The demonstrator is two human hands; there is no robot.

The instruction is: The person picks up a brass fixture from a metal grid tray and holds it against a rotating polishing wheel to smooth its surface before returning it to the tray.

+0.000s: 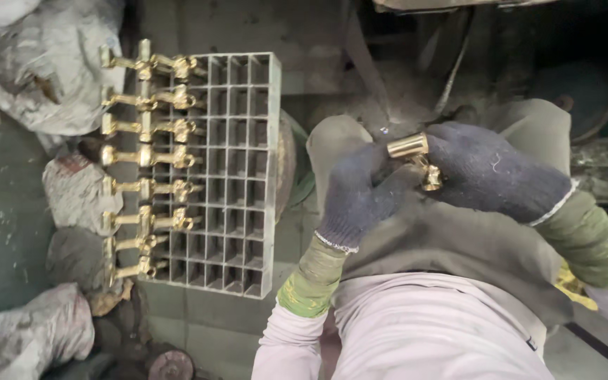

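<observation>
Both my hands wear dark knitted gloves and meet at the middle right of the head view. My right hand (490, 169) grips a shiny brass fitting (415, 156) by its cylindrical end. From the other side, my left hand (360, 193) pinches the same fitting at its lower part. A grey cloth (452, 239) lies over my lap under them. To the left, a white metal grid rack (237, 176) carries several similar brass fittings (148, 156) lined up in a column along its left edge.
Bundled white and grey sacks (43, 70) lie along the left side, more of them (29, 331) at the lower left. Dark machinery (571, 91) sits behind my hands at the upper right. A round metal part (170, 364) rests on the floor below the rack.
</observation>
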